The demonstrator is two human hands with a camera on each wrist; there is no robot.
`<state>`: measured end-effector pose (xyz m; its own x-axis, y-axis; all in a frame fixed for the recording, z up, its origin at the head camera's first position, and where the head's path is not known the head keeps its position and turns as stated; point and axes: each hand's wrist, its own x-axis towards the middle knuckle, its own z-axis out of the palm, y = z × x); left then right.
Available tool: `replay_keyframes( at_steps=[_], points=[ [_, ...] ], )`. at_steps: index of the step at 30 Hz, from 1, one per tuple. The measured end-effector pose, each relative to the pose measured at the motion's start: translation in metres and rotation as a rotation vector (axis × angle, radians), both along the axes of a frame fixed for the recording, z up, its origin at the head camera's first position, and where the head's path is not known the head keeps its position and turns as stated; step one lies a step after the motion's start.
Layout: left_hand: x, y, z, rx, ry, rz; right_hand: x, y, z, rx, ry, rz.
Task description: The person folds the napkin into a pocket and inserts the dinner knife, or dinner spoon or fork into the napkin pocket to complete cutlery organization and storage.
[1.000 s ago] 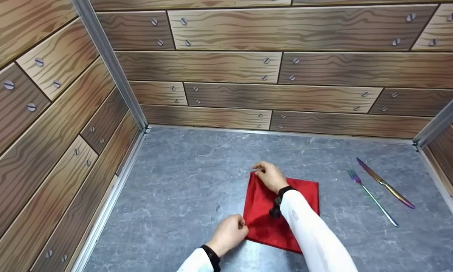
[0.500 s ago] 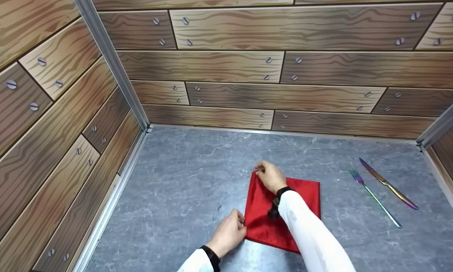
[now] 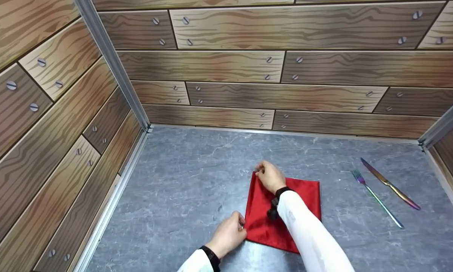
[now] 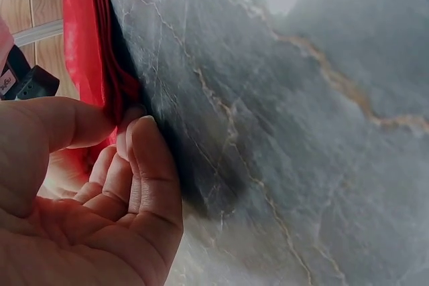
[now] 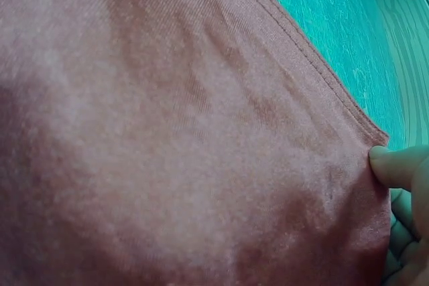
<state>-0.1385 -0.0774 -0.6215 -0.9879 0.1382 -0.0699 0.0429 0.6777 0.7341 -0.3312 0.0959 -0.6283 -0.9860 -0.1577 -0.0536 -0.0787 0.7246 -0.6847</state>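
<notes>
One red cloth (image 3: pixel 257 217), one fork (image 3: pixel 374 196), one knife (image 3: pixel 387 183), two hands (image 3: pixel 227 233) (image 3: pixel 271 178) (one left, one right), two wristbands (image 3: pixel 211 257) (image 3: pixel 284 191).

Booth (image 3: pixel 325 28), plank-print walls (image 3: pixel 226 66), metal framing (image 3: pixel 109 56), marbled surface (image 3: pixel 192 170)

The head view is bright and mostly even, with a pale sheen on the tabletop (image 3: pixel 188 177) at lower centre and soft shadow on the red cloth (image 3: pixel 258 213). The left wrist view is dimmer; white glare sits near the top, and dark shadow lies beside the left hand (image 4: pixel 107 212). The right wrist view looks soft and grainy, its colours shifted toward turquoise and dull pink.
</notes>
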Motion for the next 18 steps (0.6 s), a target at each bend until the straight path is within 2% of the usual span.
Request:
replay_keyframes(
  at_steps=[5, 14, 18],
  points=[
    [-0.0003, -0.0003, -0.0016, -0.002, 0.017, -0.007, -0.0003, -0.0008, -0.0001, 0.028, -0.006, 0.000],
    [-0.0007, -0.0007, -0.0021, -0.016, -0.002, -0.019, 0.0002, -0.0013, 0.0031, 0.039, -0.019, 0.009],
    [-0.0014, -0.0010, -0.0021, -0.040, 0.001, -0.030, -0.0003, -0.0016, 0.0023, 0.049, 0.003, 0.016]
  ],
)
